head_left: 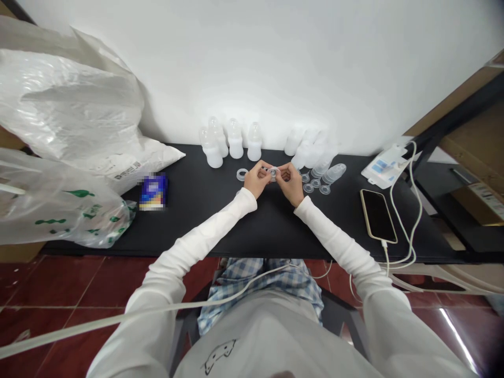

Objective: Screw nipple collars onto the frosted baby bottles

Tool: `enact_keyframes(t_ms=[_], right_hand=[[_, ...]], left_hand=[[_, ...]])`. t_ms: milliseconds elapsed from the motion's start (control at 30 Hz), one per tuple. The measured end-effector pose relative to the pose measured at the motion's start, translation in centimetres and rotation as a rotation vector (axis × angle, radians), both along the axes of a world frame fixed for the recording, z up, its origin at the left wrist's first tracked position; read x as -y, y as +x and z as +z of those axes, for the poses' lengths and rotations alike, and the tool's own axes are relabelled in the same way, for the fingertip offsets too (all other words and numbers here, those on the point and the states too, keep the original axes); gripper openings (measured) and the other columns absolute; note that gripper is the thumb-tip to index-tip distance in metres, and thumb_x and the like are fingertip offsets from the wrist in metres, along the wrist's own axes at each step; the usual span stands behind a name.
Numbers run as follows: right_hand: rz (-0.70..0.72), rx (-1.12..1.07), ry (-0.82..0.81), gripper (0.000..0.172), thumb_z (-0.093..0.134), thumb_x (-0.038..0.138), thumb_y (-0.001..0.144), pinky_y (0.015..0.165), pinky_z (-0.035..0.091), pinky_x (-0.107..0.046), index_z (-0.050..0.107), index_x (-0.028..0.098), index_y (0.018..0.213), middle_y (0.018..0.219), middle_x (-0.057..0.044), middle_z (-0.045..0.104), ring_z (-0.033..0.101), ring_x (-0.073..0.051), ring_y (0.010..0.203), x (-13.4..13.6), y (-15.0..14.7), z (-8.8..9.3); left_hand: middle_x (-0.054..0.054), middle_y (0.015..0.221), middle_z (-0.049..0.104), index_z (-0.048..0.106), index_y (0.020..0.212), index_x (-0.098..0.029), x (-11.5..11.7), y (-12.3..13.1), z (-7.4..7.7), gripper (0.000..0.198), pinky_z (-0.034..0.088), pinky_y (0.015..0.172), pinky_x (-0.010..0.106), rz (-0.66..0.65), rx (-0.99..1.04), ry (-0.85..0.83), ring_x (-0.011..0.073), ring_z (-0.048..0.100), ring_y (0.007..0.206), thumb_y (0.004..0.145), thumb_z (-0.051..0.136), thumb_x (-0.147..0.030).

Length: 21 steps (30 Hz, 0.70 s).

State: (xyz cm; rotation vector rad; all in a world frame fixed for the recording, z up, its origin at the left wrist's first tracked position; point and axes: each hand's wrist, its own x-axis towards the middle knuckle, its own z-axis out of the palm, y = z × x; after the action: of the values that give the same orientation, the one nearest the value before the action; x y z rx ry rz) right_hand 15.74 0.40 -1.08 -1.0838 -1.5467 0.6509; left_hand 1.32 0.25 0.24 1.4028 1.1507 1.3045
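My left hand [256, 179] and my right hand [290, 181] meet above the middle of the black table [205, 220]. Both pinch one small clear plastic part [273, 172] between their fingertips. A clear ring [242, 174] lies on the table just left of my left hand. Several small clear rings [314, 184] lie right of my right hand. Behind my hands, white bottles with clear teats [232, 140] stand upright against the wall. More clear bottles [321, 155] lie tipped at the back right.
Large plastic bags [66, 121] fill the table's left end, with a small blue packet [153, 191] beside them. A phone [378, 215] on a white cable lies at the right, behind it a white packet [384, 167]. A black shelf [464, 173] stands further right.
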Motion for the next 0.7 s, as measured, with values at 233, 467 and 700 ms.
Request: enact_keyframes(t_ms=[233, 467, 700], right_hand=[[0.006, -0.115, -0.040, 0.037, 0.068, 0.055, 0.081, 0.056, 0.042, -0.025, 0.049, 0.023, 0.083, 0.066, 0.006, 0.054, 0.049, -0.010, 0.058, -0.7, 0.1, -0.8], [0.060, -0.112, -0.029, 0.035, 0.069, 0.054, 0.081, 0.064, 0.051, -0.029, 0.056, 0.023, 0.090, 0.076, 0.002, 0.062, 0.060, -0.013, 0.067, -0.5, 1.2, 0.4], [0.071, 0.003, 0.043, 0.037, 0.070, 0.056, 0.080, 0.060, 0.048, -0.029, 0.052, 0.024, 0.088, 0.071, 0.003, 0.058, 0.055, -0.013, 0.062, -0.3, 1.2, 0.8]], left_hand=[[-0.002, 0.070, 0.066, 0.066, 0.094, -0.019, -0.4, 0.3, -0.3, 0.011, 0.053, 0.062, 0.024, -0.036, 0.016, 0.004, 0.0119, 0.064, 0.062, 0.083, 0.067, -0.021], [-0.002, 0.075, 0.066, 0.061, 0.095, -0.019, -0.1, 0.4, 0.4, 0.024, 0.055, 0.072, 0.025, -0.119, 0.145, -0.023, 0.0117, 0.066, 0.069, 0.075, 0.076, -0.019], [-0.007, 0.066, 0.059, 0.051, 0.083, -0.021, 0.0, 0.9, 0.4, 0.026, 0.051, 0.062, 0.022, -0.060, 0.084, -0.030, 0.0091, 0.061, 0.058, 0.072, 0.073, -0.013]])
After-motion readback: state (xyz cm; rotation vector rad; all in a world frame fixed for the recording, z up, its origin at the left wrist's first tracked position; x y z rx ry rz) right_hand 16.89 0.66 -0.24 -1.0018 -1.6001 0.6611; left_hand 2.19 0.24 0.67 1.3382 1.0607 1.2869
